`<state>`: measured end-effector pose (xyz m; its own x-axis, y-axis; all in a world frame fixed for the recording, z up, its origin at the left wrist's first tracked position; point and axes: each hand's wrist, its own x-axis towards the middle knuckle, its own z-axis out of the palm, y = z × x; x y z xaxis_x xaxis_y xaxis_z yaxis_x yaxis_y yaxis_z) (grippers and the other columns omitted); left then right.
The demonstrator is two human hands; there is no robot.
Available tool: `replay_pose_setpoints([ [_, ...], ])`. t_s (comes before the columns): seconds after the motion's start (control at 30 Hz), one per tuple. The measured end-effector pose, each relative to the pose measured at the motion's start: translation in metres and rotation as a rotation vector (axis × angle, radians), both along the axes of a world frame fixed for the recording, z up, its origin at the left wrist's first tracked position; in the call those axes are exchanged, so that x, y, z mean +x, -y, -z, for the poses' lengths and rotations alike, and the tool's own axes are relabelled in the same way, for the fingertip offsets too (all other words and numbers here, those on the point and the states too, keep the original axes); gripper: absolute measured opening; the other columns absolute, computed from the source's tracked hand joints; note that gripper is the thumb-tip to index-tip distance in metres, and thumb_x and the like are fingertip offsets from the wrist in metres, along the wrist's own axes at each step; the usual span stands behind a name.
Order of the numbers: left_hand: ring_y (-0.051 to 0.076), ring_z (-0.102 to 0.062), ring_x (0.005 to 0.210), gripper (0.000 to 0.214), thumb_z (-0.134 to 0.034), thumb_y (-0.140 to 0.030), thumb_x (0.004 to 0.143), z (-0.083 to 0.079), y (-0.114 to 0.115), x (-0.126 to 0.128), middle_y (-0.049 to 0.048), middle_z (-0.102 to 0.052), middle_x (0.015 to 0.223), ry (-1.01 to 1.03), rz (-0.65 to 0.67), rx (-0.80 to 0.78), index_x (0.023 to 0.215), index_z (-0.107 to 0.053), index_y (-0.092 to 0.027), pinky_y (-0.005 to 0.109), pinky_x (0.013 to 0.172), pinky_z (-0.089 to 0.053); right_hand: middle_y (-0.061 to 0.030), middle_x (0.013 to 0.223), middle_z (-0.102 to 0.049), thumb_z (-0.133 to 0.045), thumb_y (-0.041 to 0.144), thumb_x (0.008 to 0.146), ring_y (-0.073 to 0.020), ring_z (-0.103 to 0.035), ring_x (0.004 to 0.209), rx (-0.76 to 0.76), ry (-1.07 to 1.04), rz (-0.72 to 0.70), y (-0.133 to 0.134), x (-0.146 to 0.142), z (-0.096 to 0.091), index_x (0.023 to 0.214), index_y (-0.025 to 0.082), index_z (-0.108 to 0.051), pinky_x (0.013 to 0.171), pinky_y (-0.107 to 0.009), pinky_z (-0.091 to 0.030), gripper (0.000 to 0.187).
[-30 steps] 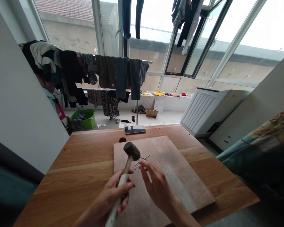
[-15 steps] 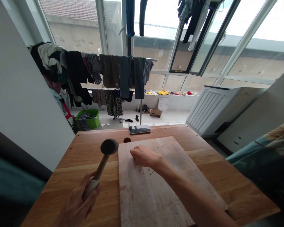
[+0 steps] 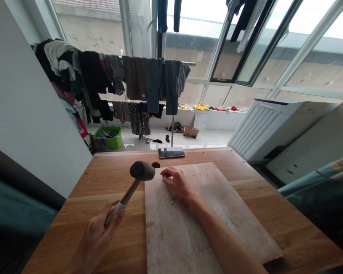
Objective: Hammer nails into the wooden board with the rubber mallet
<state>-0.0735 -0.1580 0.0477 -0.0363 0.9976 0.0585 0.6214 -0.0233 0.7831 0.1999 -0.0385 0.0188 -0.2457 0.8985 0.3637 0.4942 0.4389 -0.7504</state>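
My left hand (image 3: 98, 234) is closed round the wooden handle of a black rubber mallet (image 3: 142, 171), whose head hangs above the left edge of a worn wooden board (image 3: 205, 220). My right hand (image 3: 177, 182) rests on the board's far left part with its fingers pinched together, seemingly on a small nail that I cannot make out clearly. Loose nails (image 3: 173, 198) lie on the board just beneath that wrist. The mallet head is a short way left of the pinched fingers.
The board lies on a wooden table (image 3: 114, 198) with a round hole (image 3: 156, 165) and a phone (image 3: 171, 152) near its far edge. Beyond stand a clothes rack (image 3: 143, 82), a green basket (image 3: 110, 137) and a white panel (image 3: 263, 125).
My right hand has lifted slightly from the nails and pinched its fingers at the board's far left. The mallet head has shifted right, closer to that hand.
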Motion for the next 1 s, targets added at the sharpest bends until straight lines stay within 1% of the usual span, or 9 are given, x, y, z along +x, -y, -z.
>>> replay_pose_setpoints([
  [0.1, 0.014, -0.045, 0.048, 0.059, -0.048, -0.072, 0.082, -0.001, -0.001, 0.000, -0.0055, -0.045, 0.056, 0.028, 0.012, -0.039, 0.104, -0.064, -0.020, 0.022, 0.045, -0.040, -0.0019, 0.084, -0.068, -0.058, 0.011, 0.080, -0.0135, -0.065, 0.076, -0.005, -0.016, -0.019, 0.002, 0.000, -0.002, 0.086, 0.018, -0.070, 0.076, -0.025, -0.052, 0.015],
  [0.3, 0.014, -0.049, 0.053, 0.054, -0.051, -0.066, 0.086, 0.009, -0.006, -0.002, -0.0048, -0.050, 0.062, 0.059, 0.058, -0.073, 0.113, -0.062, -0.020, 0.022, 0.050, -0.041, -0.0011, 0.083, -0.067, -0.058, 0.009, 0.078, -0.0124, -0.061, 0.072, -0.020, 0.015, -0.026, 0.002, 0.002, 0.001, 0.085, 0.019, -0.070, 0.073, -0.024, -0.050, 0.017],
  [0.37, 0.014, -0.048, 0.053, 0.053, -0.050, -0.065, 0.087, 0.007, -0.010, 0.003, -0.0049, -0.050, 0.061, 0.032, 0.075, -0.068, 0.113, -0.062, -0.020, 0.022, 0.050, -0.040, -0.0010, 0.083, -0.068, -0.059, 0.010, 0.079, -0.0128, -0.062, 0.073, -0.026, 0.021, -0.024, 0.002, 0.003, 0.001, 0.090, 0.019, -0.070, 0.074, -0.025, -0.049, 0.018],
  [0.43, 0.014, -0.049, 0.052, 0.053, -0.048, -0.065, 0.087, 0.002, -0.015, 0.011, -0.0046, -0.052, 0.060, 0.000, 0.090, -0.057, 0.111, -0.062, -0.020, 0.023, 0.050, -0.041, -0.0005, 0.084, -0.070, -0.059, 0.012, 0.080, -0.0132, -0.063, 0.074, -0.047, 0.022, -0.023, 0.001, 0.004, 0.001, 0.100, 0.020, -0.069, 0.074, -0.025, -0.049, 0.023],
  [0.5, 0.015, -0.052, 0.053, 0.052, -0.047, -0.064, 0.088, -0.002, -0.021, 0.019, -0.0039, -0.055, 0.061, -0.020, 0.103, -0.050, 0.109, -0.062, -0.020, 0.024, 0.051, -0.042, 0.0000, 0.086, -0.072, -0.059, 0.013, 0.080, -0.0134, -0.064, 0.074, -0.080, 0.024, -0.008, 0.001, 0.004, 0.001, 0.108, 0.021, -0.065, 0.074, -0.025, -0.050, 0.030],
  [0.57, 0.017, -0.057, 0.056, 0.049, -0.047, -0.063, 0.088, -0.003, -0.025, 0.025, -0.0027, -0.060, 0.064, -0.034, 0.117, -0.042, 0.108, -0.062, -0.020, 0.025, 0.055, -0.045, -0.0001, 0.087, -0.072, -0.060, 0.013, 0.079, -0.0140, -0.065, 0.075, -0.106, 0.027, 0.018, 0.001, 0.003, 0.000, 0.113, 0.021, -0.062, 0.075, -0.026, -0.050, 0.035],
  [0.73, 0.021, -0.068, 0.077, 0.043, -0.046, -0.057, 0.092, 0.003, -0.029, 0.031, 0.0025, -0.073, 0.084, -0.026, 0.187, -0.038, 0.107, -0.063, -0.021, 0.027, 0.072, -0.051, -0.0013, 0.089, -0.073, -0.061, 0.006, 0.073, -0.0147, -0.065, 0.075, -0.127, 0.034, 0.042, 0.001, 0.004, 0.002, 0.122, 0.021, -0.057, 0.073, -0.025, -0.050, 0.051],
  [0.83, 0.023, -0.071, 0.081, 0.043, -0.045, -0.057, 0.092, 0.007, -0.029, 0.033, 0.0037, -0.074, 0.086, -0.028, 0.178, -0.046, 0.109, -0.063, -0.022, 0.028, 0.073, -0.053, -0.0011, 0.091, -0.073, -0.061, 0.005, 0.071, -0.0151, -0.065, 0.075, -0.111, 0.049, 0.052, 0.000, 0.006, 0.004, 0.125, 0.022, -0.055, 0.074, -0.026, -0.049, 0.057],
  [1.0, 0.025, -0.073, 0.080, 0.039, -0.044, -0.054, 0.093, 0.010, -0.029, 0.037, 0.0045, -0.076, 0.086, -0.092, 0.144, -0.045, 0.108, -0.062, -0.024, 0.029, 0.072, -0.052, -0.0010, 0.090, -0.072, -0.061, 0.008, 0.074, -0.0160, -0.064, 0.075, -0.094, 0.083, 0.048, -0.001, 0.006, 0.006, 0.129, 0.020, -0.054, 0.073, -0.026, -0.048, 0.057],
])
